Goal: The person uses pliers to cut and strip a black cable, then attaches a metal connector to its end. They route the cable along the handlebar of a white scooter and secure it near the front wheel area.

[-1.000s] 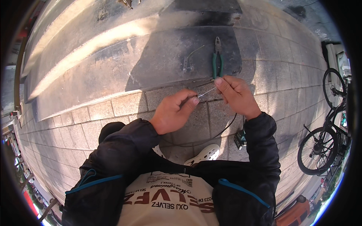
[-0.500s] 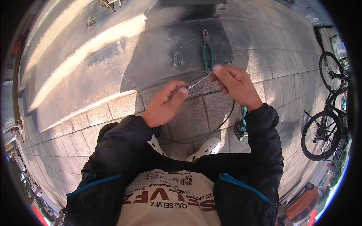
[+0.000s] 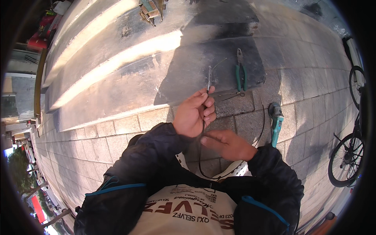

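Observation:
My left hand is closed round a black cable, whose slim silver metal end points up above the fingers. Below it my right hand pinches the hanging cable near my left wrist. Green-handled pliers lie on the shaded concrete step beyond my hands, with a thin wire bit to their left. A small looped cable end rests at the step's front edge. On the pavement to the right lies a teal power tool, head away from me.
Concrete steps span the far side, with a metal object on them at the top. A black bicycle is at the right edge. My white clogs are beneath me on paving blocks. Red objects sit at the upper left.
My left hand has turned, so the metal end now points upward. My right hand has left that end and moved down along the cable. The view has shifted, showing more of the power tool.

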Available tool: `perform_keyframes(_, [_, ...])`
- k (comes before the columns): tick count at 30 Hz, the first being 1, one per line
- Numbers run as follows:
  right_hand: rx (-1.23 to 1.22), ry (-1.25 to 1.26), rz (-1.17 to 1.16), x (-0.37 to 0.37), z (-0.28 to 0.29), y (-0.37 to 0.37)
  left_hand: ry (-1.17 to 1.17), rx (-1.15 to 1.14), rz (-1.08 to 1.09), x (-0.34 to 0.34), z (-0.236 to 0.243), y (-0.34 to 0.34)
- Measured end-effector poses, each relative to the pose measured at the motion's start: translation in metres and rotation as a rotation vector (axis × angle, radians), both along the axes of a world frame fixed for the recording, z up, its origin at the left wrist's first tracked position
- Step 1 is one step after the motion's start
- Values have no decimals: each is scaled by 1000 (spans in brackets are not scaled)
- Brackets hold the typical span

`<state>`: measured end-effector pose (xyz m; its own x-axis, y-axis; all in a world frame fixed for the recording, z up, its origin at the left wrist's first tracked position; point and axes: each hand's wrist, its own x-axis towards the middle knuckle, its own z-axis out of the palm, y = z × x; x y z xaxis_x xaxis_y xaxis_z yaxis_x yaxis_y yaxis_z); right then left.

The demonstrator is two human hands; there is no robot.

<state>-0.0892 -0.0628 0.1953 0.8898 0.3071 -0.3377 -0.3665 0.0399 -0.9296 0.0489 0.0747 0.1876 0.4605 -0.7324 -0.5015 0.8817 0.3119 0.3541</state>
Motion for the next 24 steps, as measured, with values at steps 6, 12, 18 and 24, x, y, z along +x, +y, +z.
perform_keyframes(6, [171,196,-96,0,6,20,57,-4,65,5,-11,-1])
perform_keyframes(12, [23,57,-94,-6,20,7,-282,-93,80,2,0,4])
perform_keyframes(18, [-18,26,-84,-10,8,6,-461,-106,70,-4,4,4])
perform_keyframes(24, [-23,43,-62,-7,6,6,-445,-99,97,-2,3,6])
